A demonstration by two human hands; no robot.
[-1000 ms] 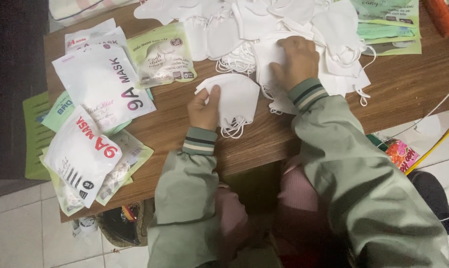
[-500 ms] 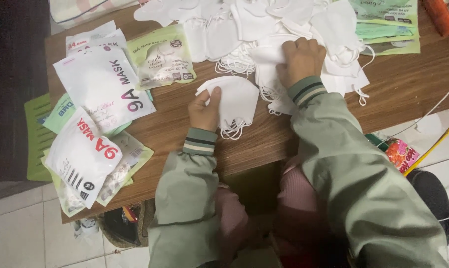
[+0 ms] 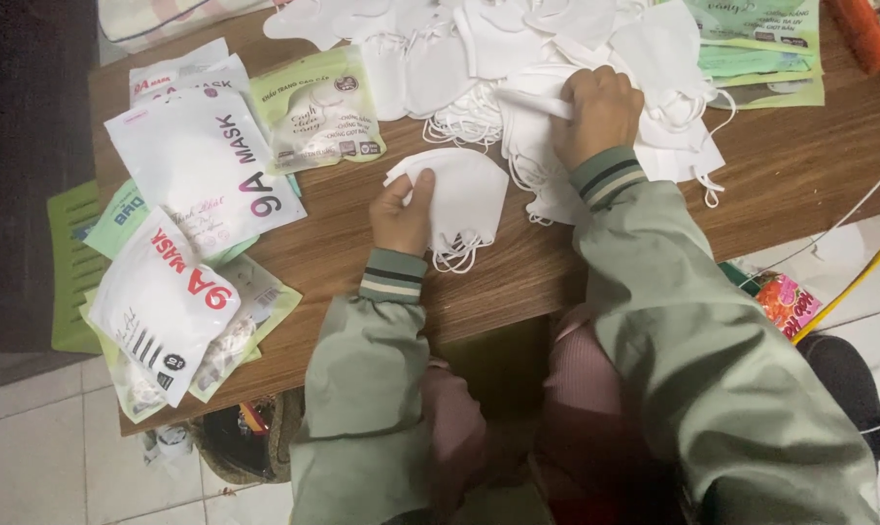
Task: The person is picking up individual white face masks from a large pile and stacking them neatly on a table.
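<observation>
The left hand [image 3: 401, 209] pinches 1 folded white mask [image 3: 459, 194] by its left edge, thumb on top and fingers [image 3: 422, 183] pressed together underneath; the mask lies flat on the wooden counter [image 3: 799, 185], its ear loops trailing just below the fingers toward the near edge. The right hand [image 3: 600, 112] rests on the pile of loose white masks [image 3: 517, 58] farther back, fingers curled shut around 1 folded mask strip [image 3: 532, 102] that sticks out to their left. The pile holds too many overlapping masks to count.

Left of the left fingers lie 2 large white mask packets [image 3: 202, 165] with dark and red print, 1 up by the far edge and 1 [image 3: 163, 301] near the front left corner, overlapping several green packets beneath them. 1 pale green packet [image 3: 315, 109] sits just beyond the left fingers. A stack of green packets [image 3: 760, 49] lies past the right fingers at the far right.

Bare wood shows between the 2 hands and the near edge, and to the right of the right fingers up to the counter's right edge. Below the front left edge sits 1 woven basket [image 3: 250, 442] on the tiled floor [image 3: 41, 457].
</observation>
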